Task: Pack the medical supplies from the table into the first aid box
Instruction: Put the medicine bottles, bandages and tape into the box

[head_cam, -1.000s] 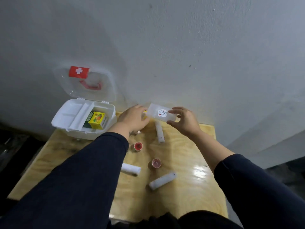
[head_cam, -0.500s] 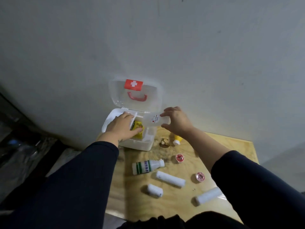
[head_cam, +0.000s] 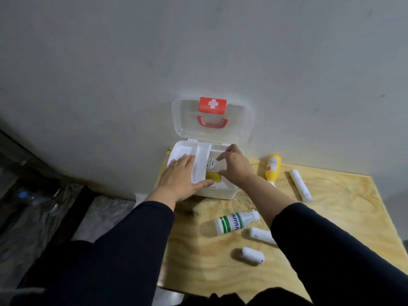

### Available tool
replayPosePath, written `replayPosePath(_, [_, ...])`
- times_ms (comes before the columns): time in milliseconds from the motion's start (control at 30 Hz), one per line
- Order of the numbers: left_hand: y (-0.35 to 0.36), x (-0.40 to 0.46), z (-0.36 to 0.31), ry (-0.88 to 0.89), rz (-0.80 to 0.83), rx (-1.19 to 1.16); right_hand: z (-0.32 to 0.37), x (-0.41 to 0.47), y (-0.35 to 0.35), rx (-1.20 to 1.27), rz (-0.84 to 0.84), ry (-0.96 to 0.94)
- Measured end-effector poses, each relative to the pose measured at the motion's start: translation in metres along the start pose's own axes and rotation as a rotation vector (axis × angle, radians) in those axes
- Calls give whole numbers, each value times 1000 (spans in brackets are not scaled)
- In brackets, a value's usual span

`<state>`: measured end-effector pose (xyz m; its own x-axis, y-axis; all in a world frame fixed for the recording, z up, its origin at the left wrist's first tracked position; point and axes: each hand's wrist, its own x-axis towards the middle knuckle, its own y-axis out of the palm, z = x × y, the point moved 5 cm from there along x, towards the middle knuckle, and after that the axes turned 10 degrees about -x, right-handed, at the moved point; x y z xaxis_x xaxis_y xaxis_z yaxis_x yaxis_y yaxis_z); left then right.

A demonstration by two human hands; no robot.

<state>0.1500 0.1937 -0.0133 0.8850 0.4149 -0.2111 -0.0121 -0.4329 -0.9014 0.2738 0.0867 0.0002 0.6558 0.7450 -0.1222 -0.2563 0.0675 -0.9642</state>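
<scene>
The white first aid box (head_cam: pixel 220 194) stands open at the table's back left corner, its clear lid (head_cam: pixel 240 129) with a red cross label leaning on the wall. My left hand (head_cam: pixel 181 177) lies flat on the box's white inner tray (head_cam: pixel 202 155). My right hand (head_cam: pixel 235 166) is over the right compartment, thumb and fingers around a small clear plastic box (head_cam: pixel 211 164) with a round label. A yellow carton (head_cam: pixel 213 177) lies under it. On the table lie a yellow bottle (head_cam: pixel 273 167), a white green-striped bottle (head_cam: pixel 234 223) and three white gauze rolls (head_cam: pixel 300 184), (head_cam: pixel 261 235), (head_cam: pixel 252 255).
The wooden table (head_cam: pixel 342 228) butts against a grey wall (head_cam: pixel 198 51). Its left edge runs just left of the box, with dark floor and shiny plastic (head_cam: pixel 44 206) below. My dark sleeves cover the table's near part.
My right hand has lowered the clear plastic box from above the first aid box down into the right compartment. My left hand has shifted onto the inner tray. The camera view moved left.
</scene>
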Motion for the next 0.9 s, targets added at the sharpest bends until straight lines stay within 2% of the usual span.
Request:
replayPosePath(267, [1, -2, -3, 27, -33, 29, 13, 5, 6, 23, 8, 8])
replayPosePath(433, [4, 0, -1, 36, -41, 54, -9, -21, -15, 97, -145, -11])
replayPosePath(600, [6, -2, -1, 34, -48, 67, -46, -64, -31, 169, -276, 76])
replayPosePath(767, [9, -1, 0, 34, -46, 104, -73, -107, -5, 253, -39, 179])
replayPosePath(900, [9, 0, 0, 35, -39, 122, -79, -124, 29, 269, 128, 183])
